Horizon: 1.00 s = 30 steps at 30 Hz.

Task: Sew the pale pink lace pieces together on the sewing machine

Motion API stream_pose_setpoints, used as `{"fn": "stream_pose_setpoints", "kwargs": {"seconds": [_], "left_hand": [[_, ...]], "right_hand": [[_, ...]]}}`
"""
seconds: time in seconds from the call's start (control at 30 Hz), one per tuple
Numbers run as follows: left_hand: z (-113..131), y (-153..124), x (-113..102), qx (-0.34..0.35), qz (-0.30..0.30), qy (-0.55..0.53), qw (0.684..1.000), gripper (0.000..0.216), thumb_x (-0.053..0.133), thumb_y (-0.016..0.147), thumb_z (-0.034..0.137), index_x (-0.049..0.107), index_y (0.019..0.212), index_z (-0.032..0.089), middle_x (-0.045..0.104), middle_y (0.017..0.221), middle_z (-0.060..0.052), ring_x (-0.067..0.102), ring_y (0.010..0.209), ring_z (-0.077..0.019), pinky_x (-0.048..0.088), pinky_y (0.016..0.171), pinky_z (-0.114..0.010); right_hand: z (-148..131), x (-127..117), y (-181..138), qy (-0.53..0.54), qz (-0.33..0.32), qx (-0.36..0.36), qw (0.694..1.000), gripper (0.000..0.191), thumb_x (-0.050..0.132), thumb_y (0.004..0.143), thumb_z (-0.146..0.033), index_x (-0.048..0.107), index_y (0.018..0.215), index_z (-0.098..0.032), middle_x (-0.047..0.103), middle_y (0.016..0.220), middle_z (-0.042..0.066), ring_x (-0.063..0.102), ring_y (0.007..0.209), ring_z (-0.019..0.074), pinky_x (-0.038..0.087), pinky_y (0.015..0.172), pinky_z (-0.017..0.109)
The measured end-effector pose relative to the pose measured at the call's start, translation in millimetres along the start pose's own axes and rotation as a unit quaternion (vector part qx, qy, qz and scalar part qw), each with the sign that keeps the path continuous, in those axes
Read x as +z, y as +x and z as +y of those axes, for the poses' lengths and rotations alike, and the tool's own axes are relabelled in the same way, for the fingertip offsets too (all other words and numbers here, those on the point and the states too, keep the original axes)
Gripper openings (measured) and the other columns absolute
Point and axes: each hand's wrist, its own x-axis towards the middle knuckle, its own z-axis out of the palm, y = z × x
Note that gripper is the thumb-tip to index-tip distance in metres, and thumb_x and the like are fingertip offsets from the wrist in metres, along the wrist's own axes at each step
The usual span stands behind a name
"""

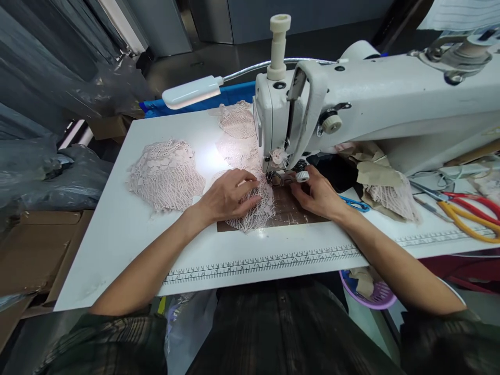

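Observation:
My left hand (230, 195) lies on pale pink lace fabric (250, 213) beside the presser foot (273, 178) of a white sewing machine (271, 120). Its fingers are spread and slightly bent, palm down. My right hand (316, 192) is on the other side of the foot, close to a small white knob (302, 176). Thumb and forefinger are drawn together there; machine parts partly cover the fingertips, and anything between them is hidden. The lace reaches back along the machine's left side, under the lamp's light. A brown plate (289, 208) lies under both hands.
A pile of pink lace pieces (166, 177) sits left on the white table (117, 250). At right lie blue snips (355, 203), scissors with red and yellow handles (469, 213) and wrapped lace (390, 195). A lamp (193, 92) hangs behind. Below is a purple basket (375, 299).

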Motion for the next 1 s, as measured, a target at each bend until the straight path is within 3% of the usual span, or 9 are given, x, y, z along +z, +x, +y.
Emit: {"fn": "stream_pose_setpoints", "kwargs": {"seconds": [0.13, 0.3, 0.43, 0.67, 0.9, 1.0], "left_hand": [[18, -1, 0, 0.031, -0.045, -0.087, 0.995, 0.023, 0.053, 0.093, 0.025, 0.062, 0.110, 0.013, 0.067, 0.108, -0.012, 0.063, 0.099, -0.0201, 0.057, 0.085, -0.039], [22, -2, 7, 0.015, -0.061, -0.093, 0.994, 0.021, 0.052, 0.094, 0.025, 0.066, 0.104, 0.013, 0.069, 0.103, -0.012, 0.066, 0.095, -0.0202, 0.058, 0.085, -0.040], [19, -2, 10, 0.011, -0.022, -0.088, 0.996, 0.020, 0.050, 0.096, 0.021, 0.068, 0.090, 0.014, 0.071, 0.094, -0.010, 0.067, 0.087, -0.0169, 0.059, 0.079, -0.035], [17, 0, 7, -0.008, 0.086, -0.048, 0.995, 0.016, 0.052, 0.095, 0.019, 0.065, 0.088, 0.013, 0.071, 0.086, -0.007, 0.067, 0.082, -0.0149, 0.059, 0.071, -0.030], [21, -1, 18, 0.023, 0.016, -0.059, 0.998, 0.018, 0.051, 0.096, 0.020, 0.066, 0.087, 0.015, 0.072, 0.092, -0.007, 0.067, 0.086, -0.0157, 0.058, 0.081, -0.036], [23, -2, 23, 0.033, 0.015, -0.035, 0.999, 0.017, 0.052, 0.096, 0.019, 0.066, 0.087, 0.015, 0.072, 0.092, -0.007, 0.066, 0.084, -0.0165, 0.057, 0.079, -0.036]], "right_hand": [[-3, 2, -1, -0.002, -0.018, 0.003, 1.000, 0.024, 0.050, 0.087, -0.024, 0.067, 0.101, -0.014, 0.059, 0.093, 0.009, 0.054, 0.069, 0.0172, 0.047, 0.066, 0.032], [-4, 4, -1, -0.022, -0.036, -0.013, 0.999, 0.033, 0.048, 0.088, -0.022, 0.065, 0.115, -0.013, 0.060, 0.095, 0.011, 0.054, 0.080, 0.0208, 0.047, 0.070, 0.034], [-2, 4, -1, -0.019, -0.041, -0.016, 0.999, 0.038, 0.047, 0.088, -0.022, 0.064, 0.122, -0.015, 0.061, 0.095, 0.010, 0.054, 0.079, 0.0200, 0.047, 0.072, 0.034], [-3, 4, -1, -0.024, -0.025, -0.008, 0.999, 0.035, 0.048, 0.088, -0.021, 0.068, 0.116, -0.016, 0.060, 0.103, 0.012, 0.056, 0.080, 0.0199, 0.047, 0.070, 0.033], [-7, 7, -5, -0.077, -0.089, -0.037, 0.992, 0.040, 0.045, 0.096, -0.028, 0.061, 0.133, -0.025, 0.058, 0.107, 0.010, 0.053, 0.070, 0.0148, 0.043, 0.065, 0.029], [-7, 10, -7, -0.126, -0.126, -0.058, 0.982, 0.041, 0.046, 0.096, -0.029, 0.059, 0.135, -0.030, 0.055, 0.110, 0.010, 0.053, 0.072, 0.0154, 0.041, 0.064, 0.029]]}}
